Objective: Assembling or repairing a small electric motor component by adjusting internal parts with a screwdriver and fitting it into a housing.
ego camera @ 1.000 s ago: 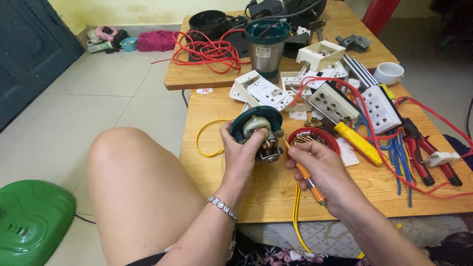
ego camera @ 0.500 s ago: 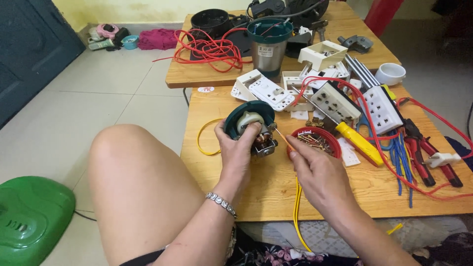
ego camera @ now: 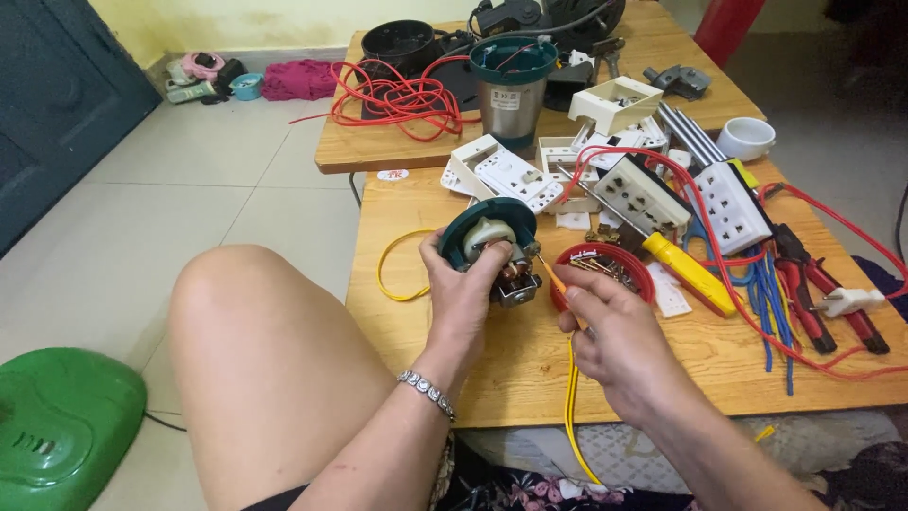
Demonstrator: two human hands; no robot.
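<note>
Head view looks down on a low wooden table point(ego camera: 530, 360) crowded with electrical parts, and a second table point(ego camera: 378, 151) pushed against its far edge. On the far one a tangle of red wire point(ego camera: 402, 95) lies beside a steel canister with a green rim point(ego camera: 512, 80). Nearer, white socket strips point(ego camera: 728, 203) and loose socket covers point(ego camera: 497, 175) lie among red and blue leads, with a yellow-handled tool point(ego camera: 689, 273) and red-handled pliers point(ego camera: 832, 293) to the right. A red dish of screws point(ego camera: 605, 270) sits just beyond the hands.

The left hand point(ego camera: 463, 298) is closed around a small motor in a green housing point(ego camera: 487, 246), holding it tilted just above the table's front half, its copper windings and metal bracket facing right. The right hand point(ego camera: 615, 331) pinches a thin orange-handled screwdriver point(ego camera: 556, 279), fingers curled shut on it, the tip set against the motor's bracket.

By my reading the motor is already out of its appliance and partly bared, while the bracket is still fastened, so the work on it looks midway at most.
</note>
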